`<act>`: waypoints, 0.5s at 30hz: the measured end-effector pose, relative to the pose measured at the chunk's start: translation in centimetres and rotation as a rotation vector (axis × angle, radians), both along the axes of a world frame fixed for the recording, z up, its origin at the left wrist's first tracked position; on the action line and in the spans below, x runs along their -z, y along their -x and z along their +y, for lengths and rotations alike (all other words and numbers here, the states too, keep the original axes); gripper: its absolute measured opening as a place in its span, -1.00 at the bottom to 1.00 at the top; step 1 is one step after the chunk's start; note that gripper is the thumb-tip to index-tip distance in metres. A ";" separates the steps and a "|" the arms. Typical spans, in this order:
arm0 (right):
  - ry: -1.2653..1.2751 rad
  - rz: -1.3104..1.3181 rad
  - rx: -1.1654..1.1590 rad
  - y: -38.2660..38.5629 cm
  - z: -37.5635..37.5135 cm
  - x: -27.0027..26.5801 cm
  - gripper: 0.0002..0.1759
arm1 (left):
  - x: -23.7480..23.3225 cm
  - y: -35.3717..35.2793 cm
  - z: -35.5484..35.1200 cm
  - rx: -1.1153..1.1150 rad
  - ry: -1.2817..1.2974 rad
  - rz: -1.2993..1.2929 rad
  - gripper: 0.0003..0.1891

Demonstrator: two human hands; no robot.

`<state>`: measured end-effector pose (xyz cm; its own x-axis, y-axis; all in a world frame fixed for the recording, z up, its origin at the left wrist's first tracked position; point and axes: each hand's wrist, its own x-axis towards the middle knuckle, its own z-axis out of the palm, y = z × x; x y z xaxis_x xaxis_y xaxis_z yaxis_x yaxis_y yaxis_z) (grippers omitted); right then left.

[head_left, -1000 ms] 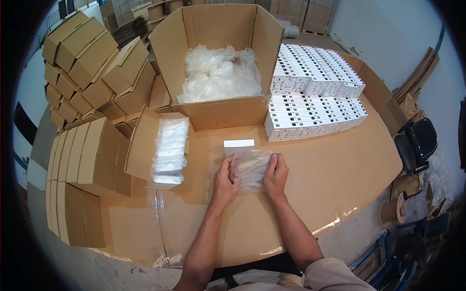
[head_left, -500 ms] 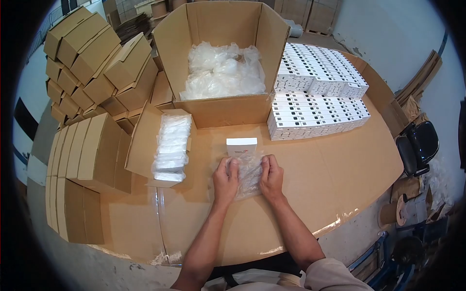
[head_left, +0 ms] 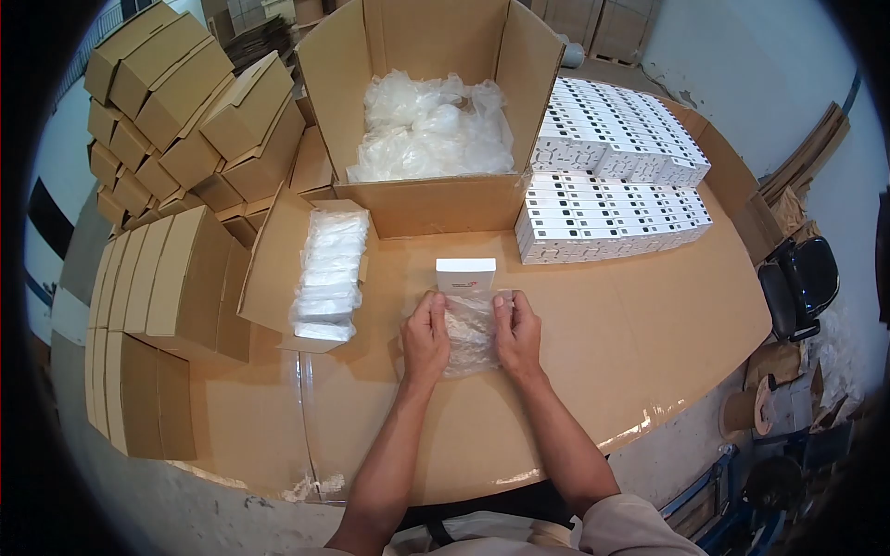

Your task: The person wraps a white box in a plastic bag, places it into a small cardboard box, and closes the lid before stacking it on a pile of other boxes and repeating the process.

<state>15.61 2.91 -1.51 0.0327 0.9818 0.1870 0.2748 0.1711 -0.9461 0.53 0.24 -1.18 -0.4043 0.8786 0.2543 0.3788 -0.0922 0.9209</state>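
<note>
Between my two hands a clear plastic bag (head_left: 471,335) is stretched, its mouth edge facing away from me. My left hand (head_left: 427,339) pinches the bag's left side between thumb and fingers. On the opposite side my right hand (head_left: 517,335) grips it the same way. Just beyond the bag's mouth is a small white box (head_left: 465,273) with a little printed mark, its near end overlapped by the plastic. Left of my hands, an open cardboard carton (head_left: 264,269) holds a row of white boxes wrapped in plastic (head_left: 328,269).
A large cardboard box (head_left: 436,209) full of loose plastic bags (head_left: 431,130) stands at the back. Stacked white boxes (head_left: 616,218) are at right rear. Brown cartons (head_left: 171,278) pile up on the left. A black chair (head_left: 799,283) stands beyond the table's (head_left: 630,352) right edge.
The view has shifted slightly. My hands have drawn the bag's mouth a little up toward the white box's near end, and the plastic looks more spread between them.
</note>
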 end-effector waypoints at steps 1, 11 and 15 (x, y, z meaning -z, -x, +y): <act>-0.017 0.000 -0.001 0.0 0.3 1.0 -0.60 | 0.0 0.1 -0.1 0.021 0.011 0.021 -0.57; -0.101 -0.006 0.122 0.0 0.1 0.6 -0.58 | 0.9 -0.4 0.2 0.155 0.048 -0.420 -0.76; -0.196 0.047 0.108 0.0 0.2 0.0 -0.87 | 1.5 -0.2 0.2 0.324 0.005 -0.405 -0.61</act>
